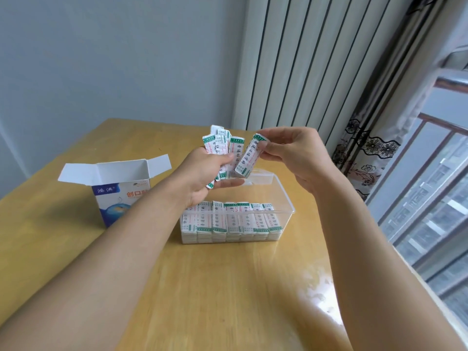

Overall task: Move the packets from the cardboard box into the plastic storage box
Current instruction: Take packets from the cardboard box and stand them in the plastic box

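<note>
The clear plastic storage box (283, 196) sits on the wooden table (228, 287) with a row of packets (231, 219) standing inside. Above it, the left hand (202, 176) grips a bunch of packets (220, 148) — the right hand (291, 153) pinches one packet (248, 158). Left of it stands the open cardboard box (114, 188).

From my remote feed I see a glossy varnished wood table (228, 287) catching window glare at four o'clock. A clear, smooth plastic storage box (283, 198) holds matt white paper packets (231, 221). At nine o'clock stands a cardboard box (119, 196), printed glossy outside, plain matt white inside. Patterned cloth curtains (369, 148) hang at two o'clock.
</note>
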`<control>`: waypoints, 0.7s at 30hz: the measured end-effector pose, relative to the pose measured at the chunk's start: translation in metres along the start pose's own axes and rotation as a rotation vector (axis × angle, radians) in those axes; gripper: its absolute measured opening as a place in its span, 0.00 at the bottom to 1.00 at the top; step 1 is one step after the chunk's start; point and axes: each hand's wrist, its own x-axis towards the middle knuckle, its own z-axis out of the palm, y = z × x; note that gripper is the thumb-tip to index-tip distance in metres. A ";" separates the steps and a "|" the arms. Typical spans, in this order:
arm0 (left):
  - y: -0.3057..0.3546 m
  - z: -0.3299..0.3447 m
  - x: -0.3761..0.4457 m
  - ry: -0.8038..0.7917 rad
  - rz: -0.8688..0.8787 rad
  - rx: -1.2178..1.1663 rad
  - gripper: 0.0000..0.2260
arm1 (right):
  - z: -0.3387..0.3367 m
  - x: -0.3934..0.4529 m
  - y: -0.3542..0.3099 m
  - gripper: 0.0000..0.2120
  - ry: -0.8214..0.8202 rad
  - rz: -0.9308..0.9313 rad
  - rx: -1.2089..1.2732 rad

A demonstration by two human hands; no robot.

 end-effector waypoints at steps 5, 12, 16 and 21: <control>-0.001 -0.004 0.005 0.134 0.141 0.113 0.10 | -0.022 0.006 -0.017 0.08 -0.221 0.141 -0.545; 0.004 -0.003 -0.001 0.093 0.155 0.083 0.11 | -0.003 0.015 -0.012 0.11 -0.502 0.225 -1.086; 0.006 -0.004 -0.003 0.096 0.163 0.075 0.11 | 0.003 0.018 -0.010 0.10 -0.570 0.189 -1.314; 0.007 -0.003 -0.005 0.082 0.149 0.072 0.11 | 0.013 0.019 -0.006 0.10 -0.607 0.130 -1.536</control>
